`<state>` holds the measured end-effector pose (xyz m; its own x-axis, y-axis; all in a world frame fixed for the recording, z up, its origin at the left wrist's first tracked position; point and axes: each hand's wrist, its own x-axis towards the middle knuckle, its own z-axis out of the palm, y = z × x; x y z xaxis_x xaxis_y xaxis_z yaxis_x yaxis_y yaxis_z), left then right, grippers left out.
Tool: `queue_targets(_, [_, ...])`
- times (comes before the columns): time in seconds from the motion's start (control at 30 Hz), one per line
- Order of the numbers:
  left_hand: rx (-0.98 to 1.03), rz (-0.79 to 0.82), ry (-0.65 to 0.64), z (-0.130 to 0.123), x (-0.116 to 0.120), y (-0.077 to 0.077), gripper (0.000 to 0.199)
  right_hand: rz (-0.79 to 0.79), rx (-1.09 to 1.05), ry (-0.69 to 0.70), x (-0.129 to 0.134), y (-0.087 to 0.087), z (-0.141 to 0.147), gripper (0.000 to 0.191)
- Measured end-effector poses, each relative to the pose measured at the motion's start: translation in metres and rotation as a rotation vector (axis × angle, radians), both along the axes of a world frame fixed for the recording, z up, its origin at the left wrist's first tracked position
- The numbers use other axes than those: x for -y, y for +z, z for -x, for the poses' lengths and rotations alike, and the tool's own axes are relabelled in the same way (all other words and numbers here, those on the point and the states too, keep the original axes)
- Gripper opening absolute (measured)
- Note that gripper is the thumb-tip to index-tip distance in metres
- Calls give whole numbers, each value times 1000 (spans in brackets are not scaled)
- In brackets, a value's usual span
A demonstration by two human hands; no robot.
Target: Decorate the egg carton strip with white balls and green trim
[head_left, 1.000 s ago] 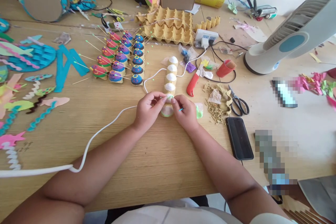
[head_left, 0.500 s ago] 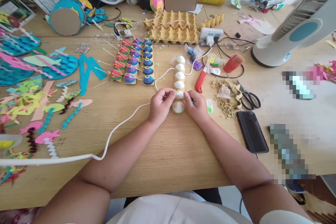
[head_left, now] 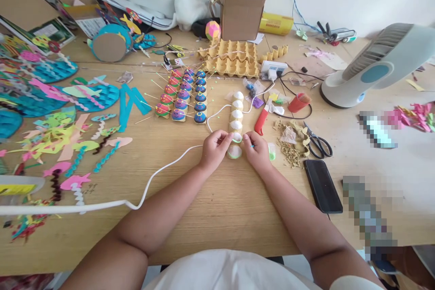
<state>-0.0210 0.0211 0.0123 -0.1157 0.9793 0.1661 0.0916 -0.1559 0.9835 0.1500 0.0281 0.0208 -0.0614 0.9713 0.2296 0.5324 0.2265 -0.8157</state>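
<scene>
Two hands (head_left: 215, 148) (head_left: 257, 149) — apart, flanking white-domed strip (head_left: 236, 125), grip unclear; small clear bag (head_left: 272, 147) nearby — green material (head_left: 272, 156) inside.

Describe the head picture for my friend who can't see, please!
Bare left hand and right hand flank the near end of a tan cardboard strip with white domes on a light wooden table. Three strips of painted domes, mostly red, purple and blue, stand to the left.

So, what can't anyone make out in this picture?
In the head view:
White-topped row: one edge hidden behind the left hand.
Blue sliver at the right hand: too small to identify.
White cable: cut off by the left edge.
Yellow roll: lettering too blurred to read.
</scene>
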Motion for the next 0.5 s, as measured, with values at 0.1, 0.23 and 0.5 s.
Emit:
queue_targets(0.1, [-3,-4,-5,0,-1,-1,40,-16,-5,1,0,1,0,33])
queue_targets(0.23, [5,-16,4,-1,-3,-1,41,-30,32,1,-1,0,1,33])
queue_targets(0.5, [-62,-50,26,1,-5,0,45,-2,159,-24,-1,5,3,30])
